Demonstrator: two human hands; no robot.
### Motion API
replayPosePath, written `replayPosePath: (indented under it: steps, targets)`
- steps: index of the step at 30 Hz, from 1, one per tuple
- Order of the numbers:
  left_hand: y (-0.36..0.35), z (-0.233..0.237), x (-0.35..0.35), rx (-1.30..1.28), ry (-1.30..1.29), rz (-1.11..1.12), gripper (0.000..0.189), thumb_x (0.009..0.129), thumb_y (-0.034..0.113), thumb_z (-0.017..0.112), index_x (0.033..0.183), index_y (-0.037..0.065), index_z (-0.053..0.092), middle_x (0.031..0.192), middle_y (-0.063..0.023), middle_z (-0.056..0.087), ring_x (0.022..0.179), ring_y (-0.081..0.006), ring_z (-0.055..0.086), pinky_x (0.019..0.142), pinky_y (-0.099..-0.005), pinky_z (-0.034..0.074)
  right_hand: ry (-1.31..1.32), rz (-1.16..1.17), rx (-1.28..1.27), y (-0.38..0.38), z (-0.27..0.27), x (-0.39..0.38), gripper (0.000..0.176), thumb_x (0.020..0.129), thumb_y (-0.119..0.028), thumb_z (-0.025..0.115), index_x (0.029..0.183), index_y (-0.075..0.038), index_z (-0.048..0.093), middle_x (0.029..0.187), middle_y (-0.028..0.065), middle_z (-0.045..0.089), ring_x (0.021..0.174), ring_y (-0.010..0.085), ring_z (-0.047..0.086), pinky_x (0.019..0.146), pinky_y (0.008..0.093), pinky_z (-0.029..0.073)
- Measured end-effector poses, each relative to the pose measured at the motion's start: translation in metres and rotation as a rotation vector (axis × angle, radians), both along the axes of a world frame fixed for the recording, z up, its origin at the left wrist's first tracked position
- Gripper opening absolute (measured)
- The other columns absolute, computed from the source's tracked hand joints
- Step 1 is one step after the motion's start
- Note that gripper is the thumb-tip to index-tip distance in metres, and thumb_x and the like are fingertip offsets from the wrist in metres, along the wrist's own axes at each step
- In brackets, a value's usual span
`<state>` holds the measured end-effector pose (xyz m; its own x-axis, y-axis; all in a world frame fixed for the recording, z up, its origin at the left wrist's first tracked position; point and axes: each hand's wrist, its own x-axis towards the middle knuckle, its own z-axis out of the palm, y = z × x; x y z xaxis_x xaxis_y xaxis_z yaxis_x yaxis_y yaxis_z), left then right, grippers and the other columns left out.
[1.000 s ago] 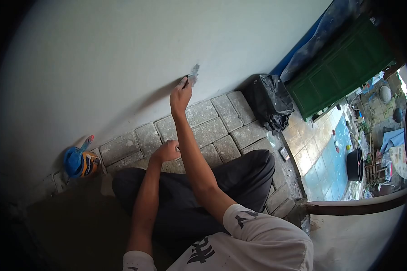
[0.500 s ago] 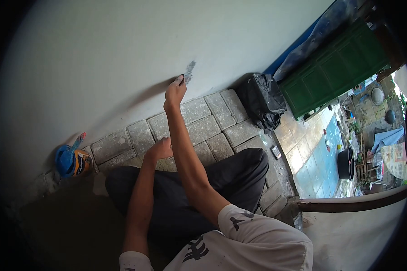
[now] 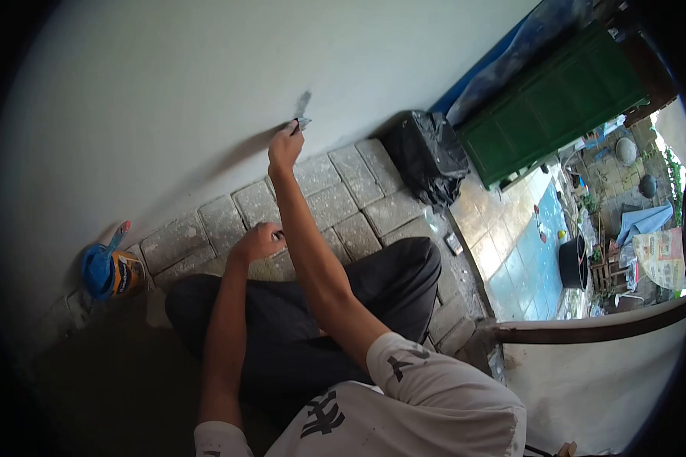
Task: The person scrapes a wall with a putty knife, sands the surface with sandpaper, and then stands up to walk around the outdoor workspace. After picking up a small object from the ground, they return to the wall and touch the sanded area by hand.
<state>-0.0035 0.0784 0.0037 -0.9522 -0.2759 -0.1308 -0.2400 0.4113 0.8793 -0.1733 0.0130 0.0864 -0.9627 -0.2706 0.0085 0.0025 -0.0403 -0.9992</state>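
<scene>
My right hand (image 3: 285, 148) is closed around a small putty knife (image 3: 302, 123), its metal blade at the white wall (image 3: 168, 99). Just beyond the blade, a grey smeared patch (image 3: 304, 100) marks the wall. My left hand (image 3: 260, 241) hovers low over the paving bricks, beside my right forearm, with its fingers curled. Something dark shows at those fingertips, too small to name. To the left, a paint can (image 3: 130, 273) with an orange and dark label stands by the wall. Blue material (image 3: 97, 268) covers one side of it, and a paint-stained brush (image 3: 117, 236) sticks up there.
Grey paving bricks (image 3: 225, 227) run along the wall's foot. A black plastic-wrapped box (image 3: 427, 156) stands against the wall, near a green cabinet (image 3: 552, 107). Farther right are blue tiles (image 3: 533, 278), a black bucket (image 3: 572, 263) and a blue cloth (image 3: 645, 228).
The putty knife has shifted down the grey patch, and its blade now shows more. The left hand has turned slightly, exposing something dark at its fingertips. The whole view has moved slightly.
</scene>
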Motion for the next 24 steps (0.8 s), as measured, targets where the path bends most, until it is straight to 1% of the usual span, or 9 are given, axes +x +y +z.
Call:
replayPosePath:
  steps: [2,8,12,14,17,18,21,23,24]
  targets:
    - [-0.006,-0.006,-0.004,-0.041,0.007,0.016,0.031,0.086,0.025,0.07,0.102,-0.002,0.07,0.092,-0.0199,0.073,0.087,-0.0303,0.072,0.078,-0.0405,0.054,-0.01,-0.022,0.018,0.005,-0.003,0.003,0.045,0.106,-0.026,0.038,0.118,0.011,0.06,0.11,0.0316,0.065,0.106,0.0475,0.06,0.092,0.0475,0.045]
    - [-0.002,0.014,-0.002,-0.041,-0.035,0.016,0.033,0.088,0.026,0.067,0.105,-0.002,0.07,0.096,-0.0217,0.072,0.093,-0.0324,0.071,0.082,-0.0409,0.054,-0.05,0.024,-0.023,-0.008,-0.001,-0.007,0.044,0.106,-0.026,0.038,0.113,0.01,0.062,0.107,0.0318,0.066,0.104,0.0481,0.061,0.091,0.0493,0.046]
    - [-0.009,-0.004,-0.009,-0.058,0.023,0.041,0.033,0.09,0.027,0.065,0.106,-0.002,0.069,0.097,-0.0223,0.071,0.096,-0.0357,0.07,0.082,-0.0414,0.053,-0.015,-0.019,0.017,-0.006,-0.007,-0.012,0.044,0.106,-0.026,0.038,0.11,0.01,0.063,0.104,0.0311,0.066,0.101,0.0478,0.061,0.089,0.0484,0.046]
    - [-0.003,0.003,-0.004,-0.129,-0.11,0.049,0.034,0.092,0.028,0.063,0.104,-0.002,0.07,0.099,-0.024,0.07,0.098,-0.0384,0.068,0.082,-0.0425,0.053,0.019,-0.007,0.026,-0.002,-0.013,-0.008,0.044,0.106,-0.026,0.038,0.111,0.01,0.063,0.104,0.0314,0.066,0.1,0.048,0.061,0.089,0.0481,0.047]
    - [-0.007,-0.017,-0.006,-0.075,-0.082,0.072,0.034,0.094,0.03,0.06,0.1,-0.003,0.069,0.1,-0.0267,0.069,0.098,-0.0394,0.068,0.083,-0.0444,0.052,-0.009,-0.079,-0.118,-0.006,-0.006,-0.004,0.044,0.106,-0.026,0.038,0.11,0.01,0.063,0.105,0.0316,0.066,0.101,0.0485,0.061,0.089,0.0486,0.046]
    - [-0.012,-0.017,-0.01,-0.075,-0.077,0.08,0.034,0.094,0.03,0.06,0.1,-0.003,0.069,0.1,-0.0267,0.069,0.098,-0.0394,0.068,0.083,-0.0444,0.052,0.039,-0.045,-0.038,-0.003,-0.005,-0.002,0.044,0.106,-0.026,0.039,0.111,0.011,0.062,0.105,0.0318,0.065,0.101,0.0486,0.06,0.089,0.0479,0.046]
    - [-0.01,-0.03,-0.009,-0.03,-0.111,0.12,0.036,0.096,0.031,0.057,0.096,-0.003,0.068,0.097,-0.028,0.068,0.095,-0.0401,0.068,0.083,-0.0456,0.051,-0.008,-0.091,-0.068,-0.009,-0.021,-0.004,0.044,0.106,-0.026,0.039,0.112,0.012,0.062,0.106,0.0326,0.065,0.101,0.0495,0.06,0.089,0.0489,0.046]
    - [-0.011,-0.052,-0.009,-0.235,-0.013,0.19,0.038,0.098,0.032,0.053,0.093,-0.003,0.068,0.089,-0.0264,0.069,0.09,-0.0405,0.068,0.082,-0.0454,0.052,0.044,-0.036,-0.057,0.0,0.013,0.003,0.044,0.105,-0.025,0.039,0.112,0.012,0.062,0.106,0.0328,0.065,0.101,0.0495,0.06,0.089,0.0491,0.046]
    - [-0.01,-0.05,-0.007,-0.228,-0.023,0.192,0.038,0.098,0.032,0.053,0.093,-0.003,0.068,0.089,-0.0264,0.069,0.09,-0.0405,0.068,0.082,-0.0454,0.052,0.076,0.004,-0.028,0.008,0.018,0.011,0.044,0.105,-0.025,0.038,0.111,0.012,0.062,0.105,0.033,0.065,0.101,0.0496,0.06,0.089,0.0494,0.046]
